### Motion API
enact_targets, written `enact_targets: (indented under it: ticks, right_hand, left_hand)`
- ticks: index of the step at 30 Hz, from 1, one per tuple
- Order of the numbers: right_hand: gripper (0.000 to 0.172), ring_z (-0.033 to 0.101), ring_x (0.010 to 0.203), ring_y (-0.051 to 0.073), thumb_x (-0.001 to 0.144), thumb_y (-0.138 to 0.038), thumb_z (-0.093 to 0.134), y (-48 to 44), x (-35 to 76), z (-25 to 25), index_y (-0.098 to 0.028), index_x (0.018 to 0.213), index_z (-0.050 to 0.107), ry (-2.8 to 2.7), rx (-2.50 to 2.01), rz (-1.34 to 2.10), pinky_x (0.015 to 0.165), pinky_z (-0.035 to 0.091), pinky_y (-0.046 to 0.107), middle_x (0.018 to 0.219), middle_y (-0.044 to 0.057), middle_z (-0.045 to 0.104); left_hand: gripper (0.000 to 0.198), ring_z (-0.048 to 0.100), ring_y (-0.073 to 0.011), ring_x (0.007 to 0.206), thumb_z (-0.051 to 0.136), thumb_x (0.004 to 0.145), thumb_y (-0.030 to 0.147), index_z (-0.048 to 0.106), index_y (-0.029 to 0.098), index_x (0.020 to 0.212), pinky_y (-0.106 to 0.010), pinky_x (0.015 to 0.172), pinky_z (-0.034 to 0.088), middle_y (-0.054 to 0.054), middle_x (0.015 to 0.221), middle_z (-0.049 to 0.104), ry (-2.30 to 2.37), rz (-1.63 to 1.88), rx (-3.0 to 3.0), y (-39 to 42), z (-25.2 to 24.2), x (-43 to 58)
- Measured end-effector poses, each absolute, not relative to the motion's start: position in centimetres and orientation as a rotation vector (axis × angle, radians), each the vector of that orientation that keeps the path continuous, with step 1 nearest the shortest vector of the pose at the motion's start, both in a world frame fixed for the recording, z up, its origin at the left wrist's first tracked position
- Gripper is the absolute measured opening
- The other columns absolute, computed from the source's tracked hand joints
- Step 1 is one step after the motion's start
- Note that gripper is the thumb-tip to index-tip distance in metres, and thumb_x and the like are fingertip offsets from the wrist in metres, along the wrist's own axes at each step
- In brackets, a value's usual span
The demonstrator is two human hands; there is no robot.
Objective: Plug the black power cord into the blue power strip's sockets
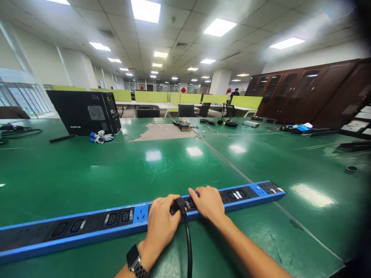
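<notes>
A long blue-and-black power strip (140,214) lies slantwise across the green table, with rows of sockets facing up. My left hand (162,216), a watch on its wrist, pinches a black power plug (181,204) at the strip's middle. How deep the plug sits in a socket is hidden. From the plug a black cord (189,247) runs down toward me. Just right of the plug, my right hand (208,202) grips the strip, its fingers over the far edge and its thumb near the sockets.
A black computer case (87,112) stands at the back left, with white-and-blue gloves (101,137) before it. Beyond the bare patch (165,132) in the tabletop covering lie loose parts and cables. A round hole (351,168) is at the right. A person stands far off.
</notes>
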State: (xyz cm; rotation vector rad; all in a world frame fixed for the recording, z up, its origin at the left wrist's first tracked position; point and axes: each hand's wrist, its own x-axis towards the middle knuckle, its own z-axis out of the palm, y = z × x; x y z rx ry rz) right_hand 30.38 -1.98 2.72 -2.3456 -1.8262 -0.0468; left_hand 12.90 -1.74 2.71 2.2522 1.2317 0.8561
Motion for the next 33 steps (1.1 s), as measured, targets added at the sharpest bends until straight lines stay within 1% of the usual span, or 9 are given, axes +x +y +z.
enact_targets:
  ticks: [5, 11, 13, 15, 18, 21, 24, 29, 33]
  right_hand:
    - [0.058, 0.061, 0.089, 0.023, 0.096, -0.051, 0.028, -2.1, 30.3, 2.7, -0.019, 0.082, 0.074, -1.817, -2.347, -0.052, 0.08, 0.033, 0.034, 0.088, 0.011, 0.073]
    - [0.055, 0.061, 0.09, 0.022, 0.096, -0.05, 0.029, -2.1, 30.4, 2.7, -0.02, 0.083, 0.074, -1.83, -2.349, -0.065, 0.08, 0.033, 0.033, 0.09, 0.01, 0.073]
    - [0.056, 0.061, 0.091, 0.023, 0.096, -0.05, 0.029, -2.1, 30.4, 2.6, -0.02, 0.083, 0.074, -1.828, -2.354, -0.069, 0.08, 0.033, 0.033, 0.091, 0.011, 0.073]
    - [0.056, 0.061, 0.091, 0.023, 0.096, -0.049, 0.028, -2.1, 30.3, 2.7, -0.02, 0.083, 0.074, -1.831, -2.354, -0.072, 0.08, 0.033, 0.033, 0.091, 0.011, 0.073]
    - [0.057, 0.062, 0.091, 0.023, 0.096, -0.049, 0.028, -2.1, 30.3, 2.8, -0.019, 0.082, 0.074, -1.834, -2.352, -0.07, 0.079, 0.034, 0.033, 0.09, 0.011, 0.073]
    - [0.056, 0.062, 0.089, 0.024, 0.095, -0.049, 0.029, -2.1, 30.2, 2.8, -0.019, 0.082, 0.074, -1.83, -2.352, -0.069, 0.078, 0.034, 0.034, 0.09, 0.011, 0.073]
    - [0.056, 0.062, 0.089, 0.024, 0.095, -0.049, 0.029, -2.1, 30.3, 2.8, -0.02, 0.082, 0.074, -1.825, -2.351, -0.073, 0.079, 0.033, 0.034, 0.09, 0.011, 0.073]
    - [0.056, 0.061, 0.09, 0.024, 0.095, -0.05, 0.028, -2.1, 30.3, 2.7, -0.02, 0.082, 0.074, -1.822, -2.354, -0.07, 0.08, 0.033, 0.034, 0.089, 0.011, 0.073]
    - [0.056, 0.061, 0.089, 0.023, 0.095, -0.049, 0.028, -2.1, 30.3, 2.7, -0.02, 0.082, 0.074, -1.812, -2.357, -0.068, 0.079, 0.033, 0.033, 0.089, 0.011, 0.073]
  left_hand:
    - [0.029, 0.061, -0.0237, 0.102, 0.061, 0.079, 0.019, 0.065, 0.025, 0.107, -0.041, 0.095, 0.04, -0.004, 0.108, 0.071, 1.223, 0.863, 2.333, -2.0, 2.9, 13.2]
    - [0.028, 0.062, -0.0239, 0.102, 0.059, 0.08, 0.019, 0.064, 0.024, 0.107, -0.046, 0.102, 0.035, -0.004, 0.106, 0.071, 1.243, 0.912, 2.233, -2.2, 2.5, 12.9]
    - [0.025, 0.064, -0.0227, 0.098, 0.058, 0.082, 0.024, 0.064, 0.023, 0.107, -0.041, 0.096, 0.042, -0.005, 0.102, 0.072, 1.213, 0.995, 2.087, -1.8, 2.3, 12.7]
    - [0.023, 0.066, -0.0208, 0.089, 0.057, 0.085, 0.031, 0.063, 0.02, 0.105, -0.033, 0.083, 0.048, -0.005, 0.096, 0.073, 1.165, 1.056, 1.935, -1.4, 2.2, 12.6]
    - [0.023, 0.066, -0.019, 0.08, 0.053, 0.088, 0.036, 0.064, 0.02, 0.1, -0.028, 0.072, 0.049, -0.004, 0.087, 0.073, 1.153, 1.035, 1.894, -1.1, 2.3, 12.5]
    - [0.018, 0.064, -0.0205, 0.083, 0.053, 0.088, 0.032, 0.066, 0.021, 0.095, -0.031, 0.075, 0.046, -0.004, 0.089, 0.072, 1.237, 0.955, 2.067, -1.3, 2.5, 12.7]
    - [0.018, 0.063, -0.023, 0.091, 0.054, 0.087, 0.029, 0.066, 0.021, 0.097, -0.035, 0.082, 0.045, -0.006, 0.096, 0.071, 1.289, 0.897, 2.202, -1.5, 2.8, 12.8]
    - [0.026, 0.061, -0.0238, 0.099, 0.054, 0.084, 0.021, 0.064, 0.019, 0.108, -0.036, 0.087, 0.045, -0.008, 0.106, 0.069, 1.324, 0.87, 2.28, -1.6, 2.9, 12.9]
    - [0.033, 0.06, -0.0235, 0.102, 0.056, 0.079, 0.015, 0.063, 0.021, 0.11, -0.035, 0.089, 0.044, -0.007, 0.108, 0.069, 1.283, 0.84, 2.357, -1.2, 2.9, 13.3]
